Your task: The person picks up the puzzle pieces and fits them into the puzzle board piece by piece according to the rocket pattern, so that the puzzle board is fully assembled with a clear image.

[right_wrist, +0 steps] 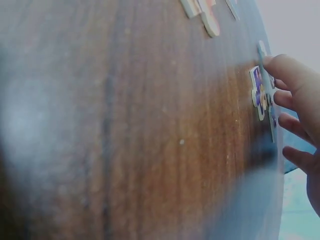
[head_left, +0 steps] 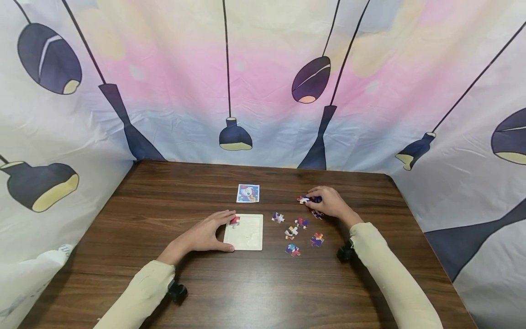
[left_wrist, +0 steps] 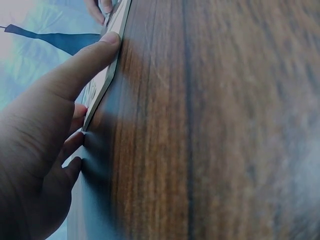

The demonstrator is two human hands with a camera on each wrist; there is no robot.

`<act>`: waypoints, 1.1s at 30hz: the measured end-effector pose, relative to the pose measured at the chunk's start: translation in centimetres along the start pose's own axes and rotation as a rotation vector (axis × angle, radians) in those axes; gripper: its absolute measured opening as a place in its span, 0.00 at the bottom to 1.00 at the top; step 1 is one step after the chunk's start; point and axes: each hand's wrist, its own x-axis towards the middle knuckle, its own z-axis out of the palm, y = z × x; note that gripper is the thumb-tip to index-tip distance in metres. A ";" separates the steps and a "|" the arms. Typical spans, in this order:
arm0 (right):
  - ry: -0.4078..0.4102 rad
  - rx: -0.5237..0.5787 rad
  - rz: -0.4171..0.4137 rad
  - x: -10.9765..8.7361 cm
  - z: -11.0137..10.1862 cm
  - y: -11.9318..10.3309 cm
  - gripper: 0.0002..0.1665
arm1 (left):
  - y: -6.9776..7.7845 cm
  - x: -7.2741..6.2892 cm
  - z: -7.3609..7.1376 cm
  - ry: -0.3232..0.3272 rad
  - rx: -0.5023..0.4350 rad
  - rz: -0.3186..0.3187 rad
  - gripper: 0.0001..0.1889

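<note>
A pale square puzzle tray [head_left: 249,235] lies flat on the table, with a pink and red jigsaw piece [head_left: 234,221] in its far left corner. My left hand [head_left: 205,232] holds the tray's left side, thumb at the near edge and fingers by the far left corner. In the left wrist view the thumb [left_wrist: 111,39] presses on the tray's rim. At the back right, my right hand [head_left: 330,201] pinches a purple and white jigsaw piece [head_left: 303,199] between thumb and fingers. Another piece [head_left: 317,214] lies under that hand, partly covered.
Several loose jigsaw pieces lie between tray and right hand, among them a white one [head_left: 291,232], a blue one [head_left: 292,249] and an orange-purple one [head_left: 317,239]. Behind the tray lies a small picture card [head_left: 248,193]. A printed curtain [head_left: 271,137] borders the wooden table [head_left: 255,292].
</note>
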 end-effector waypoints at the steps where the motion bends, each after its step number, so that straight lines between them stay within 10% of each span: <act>1: 0.010 0.004 -0.004 0.0 0.0 0.0 0.20 | 0.0 0.0 0.0 -0.001 0.001 -0.001 0.55; 33: 0.084 0.086 -0.160 1.2 1.4 -9.6 0.19 | 0.0 0.1 0.0 -0.013 -0.010 -0.008 0.55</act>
